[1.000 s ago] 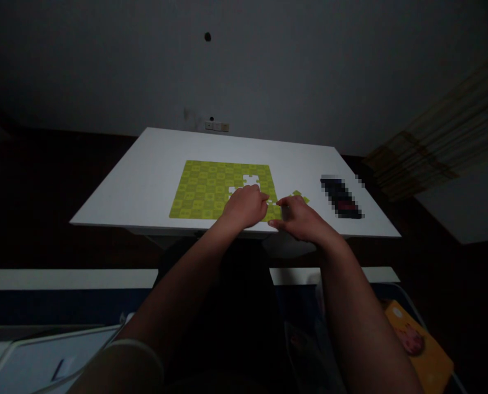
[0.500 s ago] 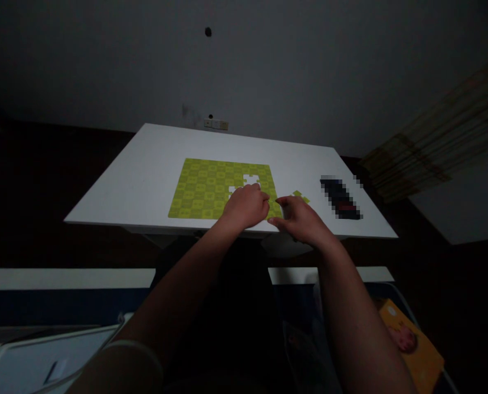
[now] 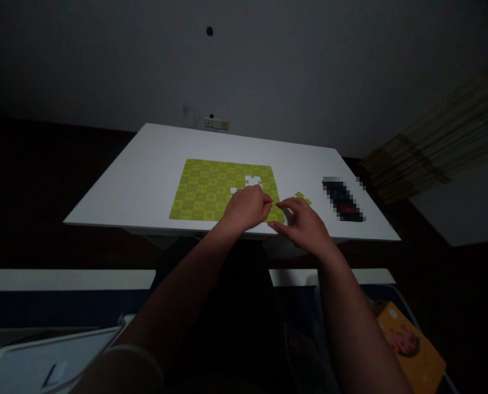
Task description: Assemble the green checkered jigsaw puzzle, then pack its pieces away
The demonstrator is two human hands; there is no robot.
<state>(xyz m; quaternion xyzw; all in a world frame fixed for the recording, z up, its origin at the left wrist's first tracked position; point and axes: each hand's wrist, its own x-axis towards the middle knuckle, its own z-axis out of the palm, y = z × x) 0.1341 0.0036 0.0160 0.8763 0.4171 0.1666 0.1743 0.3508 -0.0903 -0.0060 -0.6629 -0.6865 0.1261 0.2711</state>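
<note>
Puzzle (image 3: 202,189) corner sits between the hands, loose pieces (image 3: 303,195) off to the right

The green puzzle lies flat on the white bench (image 3: 120,180), its long axis running from left to right across the person's front. Its near right corner is where the two hands meet. The left hand (image 3: 247,207) comes in over the puzzle from the left, fingers curled down and index finger pointing right. The right hand (image 3: 305,221) comes in from the right, its thumb low by the near edge and its index finger farther out, so the grip faces left across the corner. Thumb and index stand apart with green between them, but whether they press on it I cannot tell. Nor can I tell whether the left grip holds anything, as its fingertips are partly hidden.

White gaps (image 3: 253,179) show in the puzzle's right half, just beyond the left hand. The loose green pieces lie to the right of the puzzle, just past the right hand's knuckles. That hand is much the nearer to them, though its grip faces away. How many pieces lie there is unclear.
</note>
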